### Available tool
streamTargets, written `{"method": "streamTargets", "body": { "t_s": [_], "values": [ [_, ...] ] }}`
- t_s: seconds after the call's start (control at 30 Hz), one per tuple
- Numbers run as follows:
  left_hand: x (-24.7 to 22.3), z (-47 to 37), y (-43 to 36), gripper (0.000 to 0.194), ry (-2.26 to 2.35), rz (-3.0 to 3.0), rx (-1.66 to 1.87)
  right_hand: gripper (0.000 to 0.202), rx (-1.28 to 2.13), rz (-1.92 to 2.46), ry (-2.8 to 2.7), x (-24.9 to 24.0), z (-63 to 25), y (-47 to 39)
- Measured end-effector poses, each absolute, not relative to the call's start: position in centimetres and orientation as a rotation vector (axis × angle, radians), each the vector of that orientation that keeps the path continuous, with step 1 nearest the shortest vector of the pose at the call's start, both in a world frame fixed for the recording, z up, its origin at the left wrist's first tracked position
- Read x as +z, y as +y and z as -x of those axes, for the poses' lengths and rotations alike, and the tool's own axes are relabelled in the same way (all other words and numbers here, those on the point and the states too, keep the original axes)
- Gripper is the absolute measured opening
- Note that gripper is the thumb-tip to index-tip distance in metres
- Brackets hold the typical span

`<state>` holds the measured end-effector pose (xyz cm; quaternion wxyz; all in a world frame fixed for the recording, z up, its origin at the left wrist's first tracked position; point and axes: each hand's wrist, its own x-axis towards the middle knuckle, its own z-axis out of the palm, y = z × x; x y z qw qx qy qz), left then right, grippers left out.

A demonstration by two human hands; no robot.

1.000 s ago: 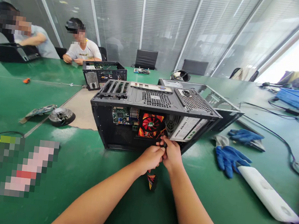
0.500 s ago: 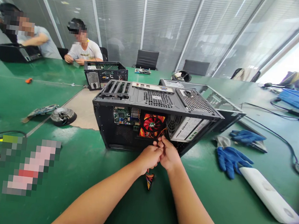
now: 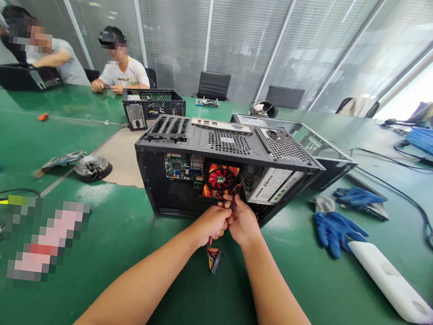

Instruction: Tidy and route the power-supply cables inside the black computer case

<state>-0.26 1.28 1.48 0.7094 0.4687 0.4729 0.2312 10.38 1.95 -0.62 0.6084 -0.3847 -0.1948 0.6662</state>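
A black computer case (image 3: 181, 200) lies on the green table with its open side facing me, showing a red fan (image 3: 221, 177), a green circuit board and a labelled power supply (image 3: 275, 186). In front of that opening, my left hand (image 3: 215, 223) is closed around a bundle of cables. A multicoloured cable end with a dark connector (image 3: 213, 260) hangs below it. My right hand (image 3: 242, 218) touches the left one, its fingers pinched on the cables that come from beside the power supply. The fingertips partly cover the cables.
Blue gloves (image 3: 336, 231) and a white device (image 3: 390, 281) lie to the right. At the left are a round metal part (image 3: 93, 168) and cables. Another case (image 3: 154, 108) and a side frame (image 3: 328, 170) stand behind. Two people (image 3: 123, 73) sit at the far left.
My left hand has shifted slightly left and down, away from my right fingertips. The hanging connector has swung left and turned, showing more of its dark end.
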Motion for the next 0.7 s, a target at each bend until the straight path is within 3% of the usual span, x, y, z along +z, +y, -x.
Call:
{"method": "streamTargets", "body": {
  "t_s": [0.23, 0.47, 0.7],
  "values": [
    [1.7, 1.2, 2.1, 0.027, 0.734, -0.600, 0.467, 0.012, 1.629, 0.799, -0.480, -0.5, -10.6, 1.7],
    [1.7, 1.3, 1.9, 0.026, 0.620, -0.516, 0.444, 0.020, 1.758, 0.781, -0.550, -0.8, -10.8, 1.6],
    [0.8, 0.3, 1.2, 0.029, 1.017, -0.993, 0.616, 0.012, 1.632, 0.820, -0.439, -1.4, -10.0, 2.0]
  ]
}}
